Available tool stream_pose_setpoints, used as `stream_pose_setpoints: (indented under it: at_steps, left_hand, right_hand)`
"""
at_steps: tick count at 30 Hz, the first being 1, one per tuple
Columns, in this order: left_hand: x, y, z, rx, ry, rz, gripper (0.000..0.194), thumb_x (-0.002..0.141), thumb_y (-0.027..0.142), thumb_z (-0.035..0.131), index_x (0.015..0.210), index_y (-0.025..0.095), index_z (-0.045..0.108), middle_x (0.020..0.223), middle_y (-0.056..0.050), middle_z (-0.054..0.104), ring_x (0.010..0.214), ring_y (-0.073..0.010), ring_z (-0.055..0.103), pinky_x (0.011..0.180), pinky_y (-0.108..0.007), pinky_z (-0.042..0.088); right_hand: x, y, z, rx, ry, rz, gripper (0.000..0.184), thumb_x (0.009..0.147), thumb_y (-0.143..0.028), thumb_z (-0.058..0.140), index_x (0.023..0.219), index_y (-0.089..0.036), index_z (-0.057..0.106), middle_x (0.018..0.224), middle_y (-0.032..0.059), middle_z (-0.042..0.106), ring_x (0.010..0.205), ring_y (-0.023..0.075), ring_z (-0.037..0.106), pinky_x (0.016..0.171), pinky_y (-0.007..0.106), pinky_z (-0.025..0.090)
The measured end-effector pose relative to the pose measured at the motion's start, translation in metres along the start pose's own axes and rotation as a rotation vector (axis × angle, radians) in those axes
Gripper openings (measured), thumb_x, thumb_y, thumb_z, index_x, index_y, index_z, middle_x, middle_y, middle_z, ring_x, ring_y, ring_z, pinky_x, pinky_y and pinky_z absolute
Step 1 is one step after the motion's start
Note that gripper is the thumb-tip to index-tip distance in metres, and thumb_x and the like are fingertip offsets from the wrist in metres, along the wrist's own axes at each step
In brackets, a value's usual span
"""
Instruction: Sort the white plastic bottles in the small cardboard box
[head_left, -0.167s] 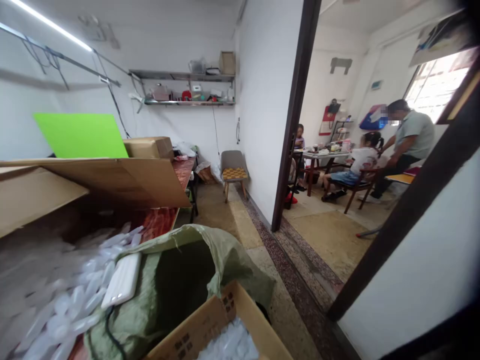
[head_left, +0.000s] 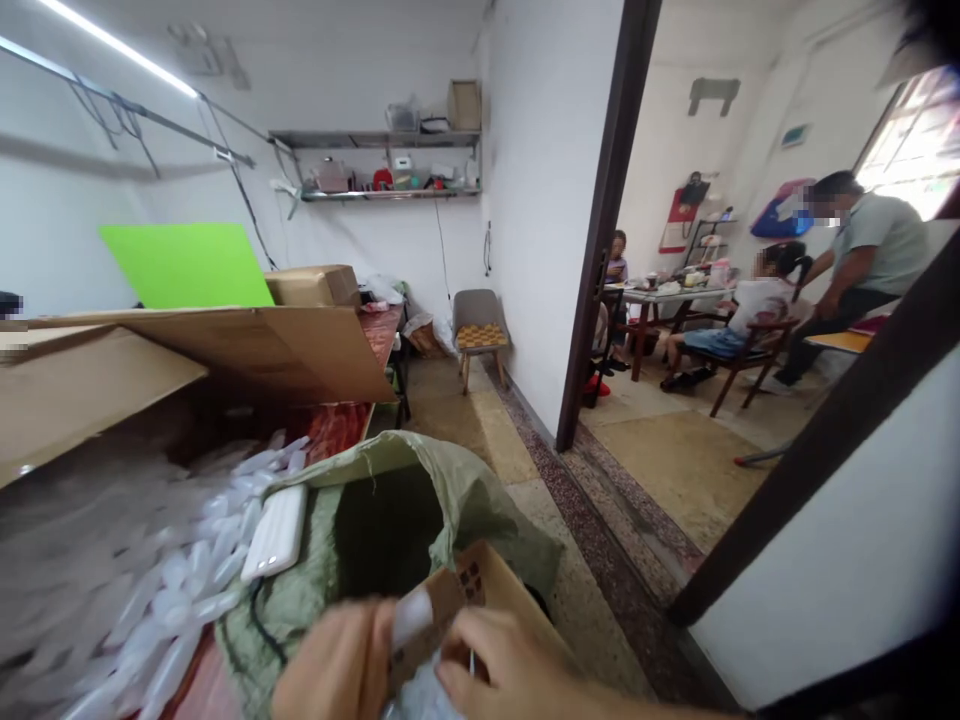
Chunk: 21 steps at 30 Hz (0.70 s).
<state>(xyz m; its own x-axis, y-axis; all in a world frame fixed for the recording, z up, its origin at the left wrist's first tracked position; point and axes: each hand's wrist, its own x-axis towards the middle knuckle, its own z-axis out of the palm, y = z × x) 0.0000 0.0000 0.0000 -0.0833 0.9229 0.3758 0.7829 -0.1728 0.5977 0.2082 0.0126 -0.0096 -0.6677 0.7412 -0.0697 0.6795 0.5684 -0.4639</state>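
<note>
Low in the view, my left hand (head_left: 337, 660) is closed and smeared by motion. A translucent whitish plastic piece (head_left: 412, 616) juts from its finger side. Beside it my right hand (head_left: 510, 655) is curled, thumb and fingertips drawn together; what they hold, if anything, is too small to name. Both hands are over an open cardboard box (head_left: 499, 585) that contains whitish translucent pieces (head_left: 427, 695), partly covered by the hands. Directly behind the box gapes a green woven sack (head_left: 480, 490). A white power bank (head_left: 276, 532) with a dark cable lies on the sack's left side.
Many elongated translucent plastic pieces (head_left: 176, 605) are heaped on the red table (head_left: 341, 425) at left, near a large carton's flaps (head_left: 300, 350). A chair (head_left: 480, 335) stands by the wall. Through the doorway, several people are around a table (head_left: 667, 292).
Both my hands have come into view over the box, the left with a translucent piece. The camera has turned slightly, so the scene sits further right. A person's head edge appears at far left.
</note>
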Motion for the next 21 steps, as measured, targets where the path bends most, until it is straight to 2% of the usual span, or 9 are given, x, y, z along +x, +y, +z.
stream_pose_setpoints:
  at_steps: [1, 2, 4, 6, 8, 11, 13, 17, 21]
  left_hand:
    - [0.016, -0.006, 0.001, 0.096, 0.029, -0.012, 0.027, 0.096, 0.037, 0.047, 0.106, 0.015, 0.06, 0.115, -0.012, 0.059, 0.112, -0.0269, 0.054, 0.1, -0.051, 0.042]
    - [0.028, -0.011, 0.002, 0.317, 0.025, -0.021, 0.032, 0.097, 0.037, 0.04, 0.108, 0.013, 0.058, 0.117, -0.017, 0.057, 0.116, -0.0311, 0.051, 0.102, -0.052, 0.039]
    - [0.04, -0.018, 0.006, 0.42, -0.066, -0.039, 0.037, 0.099, 0.037, 0.032, 0.114, 0.012, 0.055, 0.123, -0.021, 0.054, 0.119, -0.0337, 0.05, 0.1, -0.049, 0.04]
    - [0.029, -0.019, 0.015, 0.455, -0.274, -0.008, 0.037, 0.1, 0.035, 0.029, 0.112, 0.015, 0.057, 0.114, -0.016, 0.06, 0.11, -0.0277, 0.057, 0.095, -0.04, 0.045]
    - [0.002, -0.017, 0.024, 0.466, -0.55, 0.021, 0.03, 0.097, 0.035, 0.038, 0.102, 0.017, 0.062, 0.103, -0.012, 0.067, 0.098, -0.0249, 0.064, 0.085, -0.035, 0.05]
    - [-0.046, -0.013, 0.037, 0.462, -0.95, 0.035, 0.029, 0.083, 0.042, 0.062, 0.099, 0.018, 0.067, 0.098, -0.01, 0.071, 0.09, -0.0274, 0.069, 0.076, -0.035, 0.053]
    - [-0.069, -0.011, 0.044, 0.478, -1.113, 0.024, 0.041, 0.078, 0.044, 0.07, 0.107, 0.016, 0.066, 0.104, -0.012, 0.071, 0.093, -0.0282, 0.069, 0.078, -0.039, 0.055]
    - [-0.086, -0.006, 0.051, 0.531, -1.227, 0.023, 0.048, 0.081, 0.041, 0.069, 0.119, 0.013, 0.059, 0.115, -0.014, 0.066, 0.104, -0.0273, 0.064, 0.087, -0.047, 0.053]
    - [-0.088, 0.003, 0.05, 0.5, -1.287, 0.097, 0.05, 0.075, 0.04, 0.073, 0.117, 0.015, 0.063, 0.116, -0.016, 0.065, 0.108, -0.0326, 0.062, 0.087, -0.049, 0.052]
  right_hand:
    - [0.009, 0.003, 0.001, -0.047, -0.041, 0.009, 0.026, 0.098, -0.035, 0.05, 0.111, -0.013, 0.059, 0.104, 0.0068, 0.065, 0.094, 0.0192, 0.065, 0.079, 0.038, 0.056]
    - [0.017, 0.007, 0.004, -0.097, -0.116, 0.0, 0.029, 0.096, -0.037, 0.054, 0.11, -0.013, 0.06, 0.105, 0.0082, 0.066, 0.096, 0.0219, 0.065, 0.082, 0.043, 0.055]
    - [0.033, 0.016, 0.012, -0.196, -0.313, -0.033, 0.028, 0.091, -0.037, 0.062, 0.106, -0.013, 0.063, 0.105, 0.0075, 0.066, 0.096, 0.022, 0.064, 0.085, 0.044, 0.054]
    - [0.047, 0.024, 0.024, -0.274, -0.488, -0.042, 0.024, 0.091, -0.033, 0.063, 0.105, -0.014, 0.064, 0.105, 0.0065, 0.066, 0.092, 0.0197, 0.065, 0.081, 0.041, 0.055]
    - [0.058, 0.031, 0.04, -0.323, -0.586, -0.042, 0.024, 0.093, -0.032, 0.061, 0.109, -0.015, 0.063, 0.108, 0.0068, 0.065, 0.093, 0.0194, 0.065, 0.08, 0.04, 0.055]
    - [0.066, 0.037, 0.065, -0.343, -0.64, -0.082, 0.029, 0.093, -0.033, 0.06, 0.117, -0.015, 0.059, 0.117, 0.0085, 0.062, 0.1, 0.0219, 0.063, 0.085, 0.043, 0.054]
    - [0.064, 0.037, 0.082, -0.337, -0.657, -0.122, 0.033, 0.093, -0.033, 0.06, 0.121, -0.016, 0.057, 0.123, 0.0095, 0.059, 0.106, 0.0239, 0.061, 0.088, 0.046, 0.053]
    - [0.049, 0.034, 0.104, -0.342, -0.641, -0.14, 0.033, 0.093, -0.033, 0.06, 0.122, -0.017, 0.057, 0.127, 0.01, 0.057, 0.11, 0.0249, 0.058, 0.091, 0.047, 0.051]
    - [0.037, 0.037, 0.11, -0.331, -0.548, -0.067, 0.032, 0.093, -0.032, 0.06, 0.121, -0.016, 0.058, 0.124, 0.0089, 0.058, 0.106, 0.0245, 0.06, 0.088, 0.045, 0.053]
